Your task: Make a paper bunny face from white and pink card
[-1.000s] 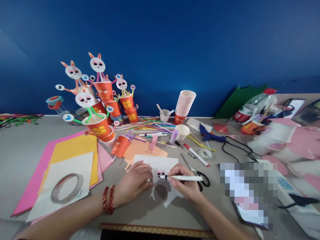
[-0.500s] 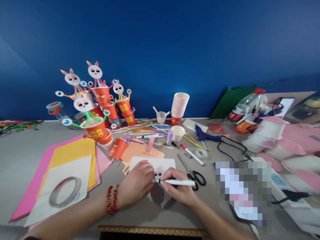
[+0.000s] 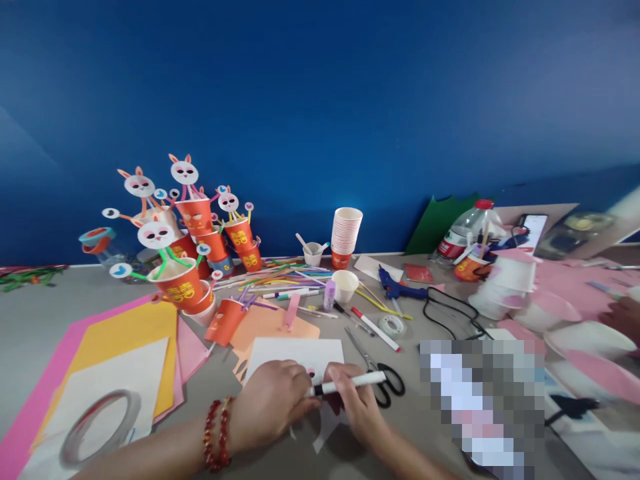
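Observation:
My right hand (image 3: pixel 357 403) grips a white marker (image 3: pixel 367 379) with a black end, holding it nearly level above the paper. My left hand (image 3: pixel 273 400), with a red bead bracelet at the wrist, has curled fingers closed at the marker's black end; the exact contact is partly hidden. Beneath both hands lies white paper (image 3: pixel 295 348), cut at its lower part, with a small pink-and-dark eye drawing partly covered by the fingers. Scissors (image 3: pixel 373 363) with black handles lie just right of the paper.
Decorated red cups (image 3: pixel 183 283) with rabbit faces stand at left, behind coloured paper sheets (image 3: pixel 125 330) and a tape roll (image 3: pixel 103 427). A cup stack (image 3: pixel 346 237), glue gun (image 3: pixel 400 287) and pens lie behind. A pixelated area covers the right. Another person's hand (image 3: pixel 625 317) shows at far right.
The view has tilted up and shifted right, so things sit lower and further left. The marker has tilted, its white end now higher, and my hands cover more of the eye drawing.

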Motion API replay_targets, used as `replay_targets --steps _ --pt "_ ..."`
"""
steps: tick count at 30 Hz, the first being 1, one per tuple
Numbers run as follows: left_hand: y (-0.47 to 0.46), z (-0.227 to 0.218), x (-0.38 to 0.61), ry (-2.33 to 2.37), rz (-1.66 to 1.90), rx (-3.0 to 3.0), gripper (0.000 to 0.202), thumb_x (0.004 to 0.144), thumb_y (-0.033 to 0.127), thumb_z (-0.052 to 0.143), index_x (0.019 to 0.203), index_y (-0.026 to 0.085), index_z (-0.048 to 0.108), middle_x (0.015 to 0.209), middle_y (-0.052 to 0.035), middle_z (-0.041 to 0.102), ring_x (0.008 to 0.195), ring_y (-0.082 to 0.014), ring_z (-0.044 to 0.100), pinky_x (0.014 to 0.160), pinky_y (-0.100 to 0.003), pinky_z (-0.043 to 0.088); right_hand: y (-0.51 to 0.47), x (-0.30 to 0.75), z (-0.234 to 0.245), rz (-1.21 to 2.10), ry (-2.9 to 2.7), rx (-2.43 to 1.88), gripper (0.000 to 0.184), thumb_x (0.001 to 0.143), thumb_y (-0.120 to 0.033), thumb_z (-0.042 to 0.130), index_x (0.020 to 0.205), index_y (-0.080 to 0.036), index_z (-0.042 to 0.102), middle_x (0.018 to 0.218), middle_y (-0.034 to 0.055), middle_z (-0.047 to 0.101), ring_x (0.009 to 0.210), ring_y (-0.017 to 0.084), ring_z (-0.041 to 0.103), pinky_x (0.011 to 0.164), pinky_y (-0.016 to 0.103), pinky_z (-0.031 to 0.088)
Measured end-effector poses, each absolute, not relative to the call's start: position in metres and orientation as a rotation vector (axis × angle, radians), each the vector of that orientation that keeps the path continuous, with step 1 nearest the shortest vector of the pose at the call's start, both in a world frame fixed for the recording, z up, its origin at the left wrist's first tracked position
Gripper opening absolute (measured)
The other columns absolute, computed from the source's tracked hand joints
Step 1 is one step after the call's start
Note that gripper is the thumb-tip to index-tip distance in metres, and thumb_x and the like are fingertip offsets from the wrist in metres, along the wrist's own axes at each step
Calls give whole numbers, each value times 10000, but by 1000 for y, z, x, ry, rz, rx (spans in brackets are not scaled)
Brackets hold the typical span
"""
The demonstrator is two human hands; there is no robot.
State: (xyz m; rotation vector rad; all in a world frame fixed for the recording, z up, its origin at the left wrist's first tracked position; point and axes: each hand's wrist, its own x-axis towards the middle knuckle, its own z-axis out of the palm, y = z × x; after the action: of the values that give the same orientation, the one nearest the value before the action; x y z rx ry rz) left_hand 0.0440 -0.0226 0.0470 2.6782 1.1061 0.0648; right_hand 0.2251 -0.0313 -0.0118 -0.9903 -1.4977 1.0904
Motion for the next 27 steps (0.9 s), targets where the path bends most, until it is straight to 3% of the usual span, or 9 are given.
replay_targets --steps 5,11,17,19,23,27 --pt "-18 55 56 1091 -30 2664 237 968 349 485 947 153 618 913 -67 699 832 -242 662 698 -329 476 -36 223 -24 969 -1375 -1132 496 963 -539 319 565 -258 416 481 -4 437 461 181 450 510 308 452" --pt "-13 53 67 1030 -27 2676 271 981 352 454 947 141 621 888 -79 698 809 -228 662 700 -312 480 -32 223 -19 969 -1362 -1111 491 982 -473 267 549 -262 357 459 -15 375 434 174 386 454 311 391" --pt "22 38 67 1206 148 2694 230 977 326 484 879 156 602 892 -62 668 826 -204 631 719 -294 470 2 256 -3 821 -1484 -1040 580 922 -660 344 570 -221 485 491 -10 463 444 143 420 458 270 360" --pt "35 32 58 1301 204 2728 240 993 294 446 879 151 601 885 -66 651 826 -203 612 750 -314 467 17 276 3 732 -1401 -1108 570 986 -586 220 713 -211 551 526 -14 487 478 147 448 502 261 372" --pt "51 18 35 1544 182 2944 242 972 296 491 920 123 652 944 -118 641 939 -266 577 840 -393 439 36 305 9 391 -1555 -1574 300 957 -436 463 800 -214 589 673 7 605 589 157 534 563 250 357" --pt "55 9 23 1669 165 3040 311 960 403 501 915 150 676 941 -109 640 952 -278 560 860 -410 415 41 308 3 252 -1850 -1937 164 932 -303 516 861 -228 643 788 23 683 687 180 615 548 246 319"
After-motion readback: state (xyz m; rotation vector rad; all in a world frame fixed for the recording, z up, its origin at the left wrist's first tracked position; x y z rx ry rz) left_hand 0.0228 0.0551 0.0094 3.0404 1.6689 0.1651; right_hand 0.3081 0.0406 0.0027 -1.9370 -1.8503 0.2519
